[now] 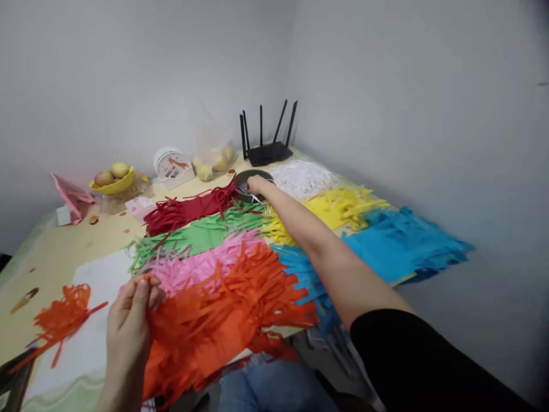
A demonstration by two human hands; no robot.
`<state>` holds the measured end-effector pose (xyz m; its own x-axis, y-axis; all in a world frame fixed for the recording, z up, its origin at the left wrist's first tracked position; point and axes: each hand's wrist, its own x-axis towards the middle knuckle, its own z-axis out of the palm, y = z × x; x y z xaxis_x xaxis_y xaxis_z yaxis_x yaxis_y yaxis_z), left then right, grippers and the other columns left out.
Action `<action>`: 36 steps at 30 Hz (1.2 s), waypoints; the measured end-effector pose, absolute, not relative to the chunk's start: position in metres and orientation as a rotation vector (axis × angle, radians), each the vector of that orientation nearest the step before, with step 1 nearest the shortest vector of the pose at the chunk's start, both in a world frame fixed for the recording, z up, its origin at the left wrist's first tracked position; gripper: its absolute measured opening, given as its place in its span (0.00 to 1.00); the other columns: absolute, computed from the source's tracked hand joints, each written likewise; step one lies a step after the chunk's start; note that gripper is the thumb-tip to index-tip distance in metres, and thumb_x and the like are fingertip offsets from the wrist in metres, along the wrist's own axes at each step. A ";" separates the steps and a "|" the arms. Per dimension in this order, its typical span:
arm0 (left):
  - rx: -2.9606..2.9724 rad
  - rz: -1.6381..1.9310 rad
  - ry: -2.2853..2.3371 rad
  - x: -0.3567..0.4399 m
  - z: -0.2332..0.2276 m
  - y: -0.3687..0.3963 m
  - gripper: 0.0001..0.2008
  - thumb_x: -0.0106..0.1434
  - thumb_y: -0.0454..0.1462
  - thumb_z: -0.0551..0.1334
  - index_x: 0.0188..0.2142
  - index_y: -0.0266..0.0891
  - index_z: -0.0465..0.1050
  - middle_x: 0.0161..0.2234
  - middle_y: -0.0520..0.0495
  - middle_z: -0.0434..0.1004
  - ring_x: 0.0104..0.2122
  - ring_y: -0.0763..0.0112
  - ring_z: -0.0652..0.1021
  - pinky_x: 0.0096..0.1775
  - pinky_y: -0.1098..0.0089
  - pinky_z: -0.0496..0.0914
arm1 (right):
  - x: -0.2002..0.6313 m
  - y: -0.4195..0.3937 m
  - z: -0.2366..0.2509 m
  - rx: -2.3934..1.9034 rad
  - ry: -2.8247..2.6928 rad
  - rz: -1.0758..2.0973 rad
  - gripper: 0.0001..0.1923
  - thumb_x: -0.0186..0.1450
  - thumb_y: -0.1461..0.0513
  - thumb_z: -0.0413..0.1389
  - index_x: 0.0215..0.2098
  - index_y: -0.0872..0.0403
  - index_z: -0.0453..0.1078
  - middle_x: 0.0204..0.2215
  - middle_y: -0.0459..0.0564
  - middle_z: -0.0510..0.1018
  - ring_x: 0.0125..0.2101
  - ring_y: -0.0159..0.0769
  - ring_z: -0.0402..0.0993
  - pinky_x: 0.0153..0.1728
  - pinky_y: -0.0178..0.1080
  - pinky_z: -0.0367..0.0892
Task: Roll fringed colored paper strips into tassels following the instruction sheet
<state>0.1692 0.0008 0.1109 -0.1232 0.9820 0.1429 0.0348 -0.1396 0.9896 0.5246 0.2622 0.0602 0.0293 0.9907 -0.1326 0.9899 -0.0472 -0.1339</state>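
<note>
My left hand [131,315] is closed in a pinch, with a bit of orange at its fingertips. Blurred orange fringed tissue paper [201,326] spreads beside and below it. Stretched far forward, my right hand [258,184] dips its bunched fingers into a dark round bowl [245,173]; what they grip is too small to make out. Thin white strips show by the bowl's near rim. Under and around my right arm lie blue fringed paper [386,243] and yellow fringed paper [330,209]. Pink [197,264], green [206,234] and dark red fringed paper [193,210] lie in rows.
A loose orange tassel [68,315] rests on a white sheet [100,274] at left. Behind stand a black router [269,153], a white fringed pile [302,177], a bag of potatoes [214,163], a white holder [174,167] and a yellow bowl [115,186]. Walls close off the back and right.
</note>
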 end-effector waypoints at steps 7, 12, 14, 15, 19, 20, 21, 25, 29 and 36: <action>1.322 1.176 1.268 0.167 0.081 0.020 0.18 0.63 0.52 0.65 0.34 0.38 0.72 0.22 0.55 0.60 0.23 0.76 0.62 0.27 0.73 0.59 | 0.528 0.284 0.039 -2.306 -2.292 0.371 0.20 0.69 0.56 0.59 0.55 0.58 0.69 0.53 0.57 0.74 0.50 0.42 0.75 0.50 0.47 0.73; 1.422 1.061 1.277 0.175 0.080 0.019 0.19 0.65 0.53 0.63 0.35 0.38 0.73 0.22 0.55 0.61 0.24 0.75 0.63 0.27 0.73 0.59 | 0.531 0.280 0.039 -2.290 -2.227 0.403 0.20 0.69 0.55 0.59 0.55 0.58 0.69 0.52 0.57 0.74 0.49 0.41 0.75 0.49 0.47 0.74; 1.470 1.050 1.301 0.176 0.081 0.018 0.19 0.65 0.53 0.63 0.35 0.37 0.72 0.22 0.55 0.62 0.24 0.75 0.64 0.28 0.73 0.59 | 0.536 0.277 0.044 -2.250 -2.150 0.364 0.18 0.69 0.57 0.59 0.53 0.59 0.71 0.51 0.57 0.76 0.49 0.41 0.75 0.50 0.47 0.73; 1.487 1.062 1.313 0.175 0.083 0.018 0.19 0.65 0.53 0.63 0.36 0.38 0.72 0.21 0.55 0.62 0.24 0.75 0.65 0.28 0.73 0.60 | 0.541 0.275 0.047 -2.221 -2.101 0.335 0.16 0.69 0.59 0.59 0.51 0.61 0.72 0.49 0.58 0.77 0.49 0.42 0.76 0.51 0.47 0.72; 1.496 1.186 1.342 0.173 0.086 0.018 0.17 0.63 0.50 0.65 0.34 0.38 0.71 0.20 0.56 0.65 0.23 0.76 0.67 0.28 0.74 0.62 | 0.556 0.260 0.070 -2.043 -1.888 0.218 0.13 0.67 0.69 0.53 0.47 0.65 0.75 0.46 0.64 0.81 0.49 0.43 0.77 0.52 0.40 0.67; 1.494 1.211 1.344 0.173 0.087 0.019 0.16 0.63 0.49 0.65 0.33 0.38 0.71 0.20 0.56 0.66 0.23 0.76 0.67 0.28 0.75 0.62 | 0.554 0.254 0.076 -2.000 -1.855 0.194 0.15 0.67 0.69 0.52 0.49 0.65 0.74 0.46 0.63 0.81 0.48 0.41 0.77 0.51 0.38 0.67; 1.495 1.228 1.340 0.174 0.087 0.019 0.15 0.63 0.48 0.65 0.33 0.38 0.71 0.20 0.55 0.68 0.23 0.76 0.68 0.29 0.75 0.63 | 0.548 0.245 0.081 -1.936 -1.828 0.195 0.17 0.67 0.68 0.51 0.51 0.64 0.73 0.46 0.61 0.81 0.46 0.39 0.77 0.49 0.37 0.68; 1.493 1.299 1.260 0.187 0.088 0.021 0.11 0.63 0.44 0.66 0.33 0.38 0.73 0.24 0.52 0.74 0.22 0.78 0.68 0.28 0.75 0.63 | 0.486 0.183 0.091 -1.278 -1.662 0.660 0.13 0.63 0.61 0.57 0.44 0.61 0.73 0.37 0.52 0.81 0.33 0.30 0.76 0.36 0.33 0.70; 1.480 1.429 1.167 0.202 0.090 0.015 0.09 0.63 0.42 0.66 0.33 0.38 0.75 0.28 0.51 0.77 0.23 0.78 0.69 0.29 0.75 0.66 | 0.409 0.101 0.090 -0.700 -1.662 1.228 0.14 0.59 0.56 0.63 0.37 0.57 0.71 0.26 0.43 0.75 0.22 0.25 0.67 0.26 0.30 0.66; 1.616 1.538 1.186 0.198 0.094 -0.013 0.08 0.64 0.39 0.65 0.31 0.37 0.76 0.25 0.52 0.74 0.23 0.77 0.72 0.28 0.75 0.67 | 0.362 0.029 0.099 -0.589 -1.670 1.339 0.14 0.62 0.55 0.63 0.38 0.57 0.70 0.28 0.45 0.76 0.24 0.27 0.71 0.28 0.32 0.70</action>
<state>0.1978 -0.0131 0.0944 -0.0737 0.8966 0.4366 0.1942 -0.4165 0.8882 0.3621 0.0286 0.0988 -0.4918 0.8007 0.3422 -0.1602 0.3031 -0.9394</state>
